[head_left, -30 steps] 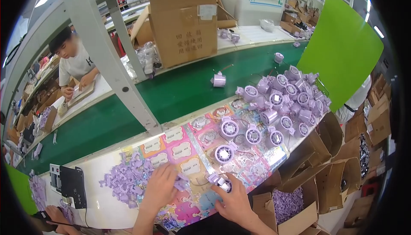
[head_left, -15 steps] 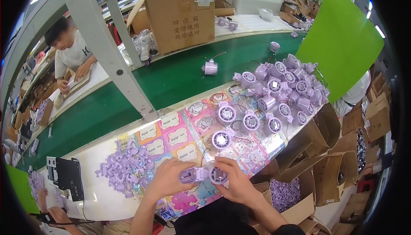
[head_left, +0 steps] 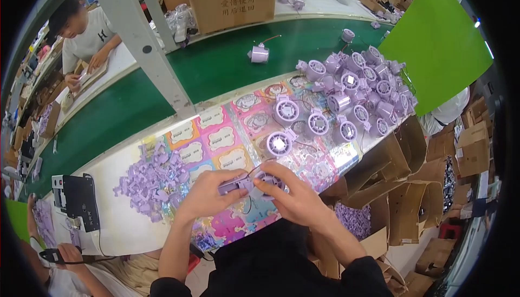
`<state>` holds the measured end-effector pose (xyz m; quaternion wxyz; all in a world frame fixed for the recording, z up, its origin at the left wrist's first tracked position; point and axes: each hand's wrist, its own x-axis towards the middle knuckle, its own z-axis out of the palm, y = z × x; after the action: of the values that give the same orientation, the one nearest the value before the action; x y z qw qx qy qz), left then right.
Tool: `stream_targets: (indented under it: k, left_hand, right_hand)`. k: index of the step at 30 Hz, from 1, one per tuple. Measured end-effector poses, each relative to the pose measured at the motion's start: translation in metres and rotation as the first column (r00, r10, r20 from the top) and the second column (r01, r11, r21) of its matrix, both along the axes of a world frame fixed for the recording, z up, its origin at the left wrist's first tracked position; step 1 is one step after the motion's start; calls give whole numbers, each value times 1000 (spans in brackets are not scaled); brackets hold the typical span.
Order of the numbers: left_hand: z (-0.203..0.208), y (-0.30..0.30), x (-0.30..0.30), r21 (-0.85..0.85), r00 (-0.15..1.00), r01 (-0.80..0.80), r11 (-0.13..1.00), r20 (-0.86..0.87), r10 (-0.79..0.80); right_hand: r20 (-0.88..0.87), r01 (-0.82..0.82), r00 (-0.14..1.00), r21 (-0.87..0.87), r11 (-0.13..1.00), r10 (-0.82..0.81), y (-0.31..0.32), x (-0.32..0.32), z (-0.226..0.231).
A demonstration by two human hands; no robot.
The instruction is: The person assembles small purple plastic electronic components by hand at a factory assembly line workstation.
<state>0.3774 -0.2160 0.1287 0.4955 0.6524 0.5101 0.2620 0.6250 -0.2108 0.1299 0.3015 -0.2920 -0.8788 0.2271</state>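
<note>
Above the patterned sheets at the bench's front edge, my two hands are together on a lilac assembly. My left hand (head_left: 208,195) is closed around a lilac elongated plastic part (head_left: 232,186), its thumb lying along the near side. My right hand (head_left: 297,198) grips a lilac round fan housing (head_left: 271,184), with thumb and fingers close to where the two parts meet. Fingers hide much of that joint, and I cannot tell whether the parts are fastened. A thin dark wire loops below them. Just beyond lies another round fan housing (head_left: 279,144) with a white square at its centre.
A heap of wired lilac fan housings (head_left: 368,88) covers the right end; small lilac parts (head_left: 151,183) lie piled left, beside a black device (head_left: 78,202). Behind runs a green belt (head_left: 216,53) with a grey post (head_left: 146,48). Open cartons (head_left: 411,210) stand right. Co-workers sit left.
The scene has shifted upward in the picture as my view tilted. My right fingers have moved from the housing's rim toward the joint, and the housing has turned, showing less of its round face.
</note>
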Motion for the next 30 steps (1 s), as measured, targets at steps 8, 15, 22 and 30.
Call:
stream_targets:
  k: [8,15,22,30]
  left_hand:
    - [10,-4,-10,-3,997,7,1000,78,-6]
    - [16,-11,-6,99,1000,-17,995,5,16]
    - [14,-21,-19,41,991,-121,992,67,119]
    - [23,12,-158,219,700,-713,666,196,686]
  right_hand:
    - [-37,-107,994,11,994,107,10,-6,16]
    - [-50,-87,995,-11,996,86,13,-9,15]
    - [-26,-168,985,92,982,171,19,-22,6]
    - [-92,-34,995,15,999,35,20,-98,-60]
